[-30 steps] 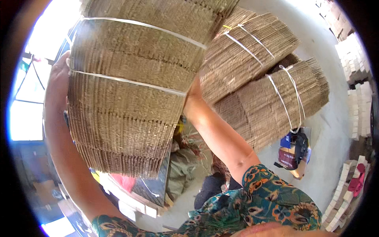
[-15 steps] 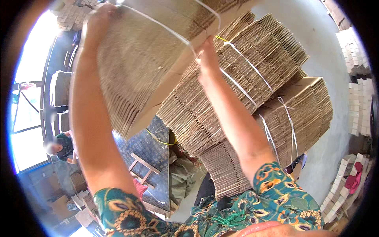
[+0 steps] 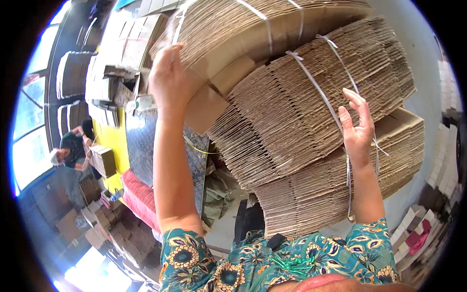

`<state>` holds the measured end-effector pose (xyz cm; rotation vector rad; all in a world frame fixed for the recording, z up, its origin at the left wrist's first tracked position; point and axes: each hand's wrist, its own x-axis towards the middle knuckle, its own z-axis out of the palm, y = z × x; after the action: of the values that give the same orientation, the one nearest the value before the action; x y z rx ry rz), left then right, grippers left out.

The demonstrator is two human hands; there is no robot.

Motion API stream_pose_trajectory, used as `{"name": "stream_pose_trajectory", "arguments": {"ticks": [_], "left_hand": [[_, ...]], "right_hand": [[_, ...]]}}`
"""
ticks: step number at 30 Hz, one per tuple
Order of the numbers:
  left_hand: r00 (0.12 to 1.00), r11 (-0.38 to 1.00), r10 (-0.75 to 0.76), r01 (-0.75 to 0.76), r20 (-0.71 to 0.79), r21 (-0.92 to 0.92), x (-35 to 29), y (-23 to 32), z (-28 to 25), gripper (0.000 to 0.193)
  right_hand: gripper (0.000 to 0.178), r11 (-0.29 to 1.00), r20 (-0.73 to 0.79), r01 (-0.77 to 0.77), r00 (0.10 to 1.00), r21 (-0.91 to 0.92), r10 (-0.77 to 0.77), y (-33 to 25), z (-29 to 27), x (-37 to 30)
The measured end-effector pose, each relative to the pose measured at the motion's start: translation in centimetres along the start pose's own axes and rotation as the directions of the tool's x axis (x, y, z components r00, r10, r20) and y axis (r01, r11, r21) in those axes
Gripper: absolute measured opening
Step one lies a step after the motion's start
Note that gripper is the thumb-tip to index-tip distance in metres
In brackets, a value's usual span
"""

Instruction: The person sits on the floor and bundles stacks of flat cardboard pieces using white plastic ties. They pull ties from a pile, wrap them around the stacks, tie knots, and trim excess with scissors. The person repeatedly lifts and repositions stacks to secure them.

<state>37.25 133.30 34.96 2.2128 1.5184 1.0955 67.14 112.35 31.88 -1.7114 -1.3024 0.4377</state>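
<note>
A bundle of flat cardboard sheets [image 3: 228, 31], tied with white straps, lies tilted across the top of the pile. My left hand [image 3: 170, 80] is at its left end, just below a white strap [image 3: 180, 22]; its fingers are partly hidden and blurred, so its hold is unclear. Over a second tied cardboard bundle [image 3: 292, 107], my right hand [image 3: 358, 129] has its fingers apart and holds nothing. A third strapped bundle [image 3: 311, 194] lies nearer to me. A loose-looking cardboard flap [image 3: 206, 108] hangs beside my left wrist.
To the left stands a dark patterned table [image 3: 143, 141], with a red checked cloth [image 3: 138, 194] near it. Farther left, a person [image 3: 75, 151] handles a small cardboard stack [image 3: 103, 160] by a yellow surface. More stacks line the right wall.
The raised bundle has moved up and right, onto the pile. My right hand has let go of its strap and moved right. My left hand has come lower and rightward.
</note>
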Motion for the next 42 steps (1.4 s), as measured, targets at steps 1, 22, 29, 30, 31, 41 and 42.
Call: {"name": "stream_pose_trajectory", "arguments": {"ticks": [1, 22, 29, 30, 31, 41, 42], "left_hand": [[0.997, 1.0, -0.013, 0.014, -0.077, 0.007, -0.8, -0.6, -1.0, 0.019], [0.97, 0.916, -0.132, 0.199, 0.206, -0.35, -6.5, -1.8, -15.5, 0.02], [0.891, 0.979, -0.197, 0.156, 0.409, 0.13, -9.2, -4.2, -3.0, 0.014], [0.865, 0.965, -0.261, 0.245, 0.429, 0.093, -9.6, -5.0, -2.5, 0.015], [0.833, 0.941, -0.322, 0.332, 0.45, 0.058, -10.0, -5.7, -2.2, 0.016], [0.66, 0.626, -0.751, 0.708, -0.01, -0.327, -25.8, -6.1, -6.7, 0.024], [0.606, 0.554, -0.795, 0.709, -0.024, -0.437, -28.0, -4.9, -7.9, 0.026]], "right_hand": [[0.028, 0.992, 0.046, 0.124, 0.991, -0.023, -0.123, -0.9, 0.7, 1.3], [0.032, 0.692, 0.495, 0.609, 0.771, -0.387, -0.401, -5.5, 15.3, 9.1], [0.033, 0.785, 0.564, 0.583, 0.728, -0.209, -0.39, -3.9, 19.3, 9.0], [0.037, 0.843, 0.709, 0.489, 0.675, -0.224, -0.203, -5.0, 19.3, 9.9], [0.038, 0.831, 0.743, 0.492, 0.652, -0.26, -0.153, -5.4, 19.4, 9.8], [0.04, 0.568, 0.274, 0.781, 0.623, -0.26, -0.732, -10.7, 17.9, 11.8], [0.041, 0.514, 0.273, 0.801, 0.592, -0.307, -0.759, -12.5, 17.9, 12.8]]}}
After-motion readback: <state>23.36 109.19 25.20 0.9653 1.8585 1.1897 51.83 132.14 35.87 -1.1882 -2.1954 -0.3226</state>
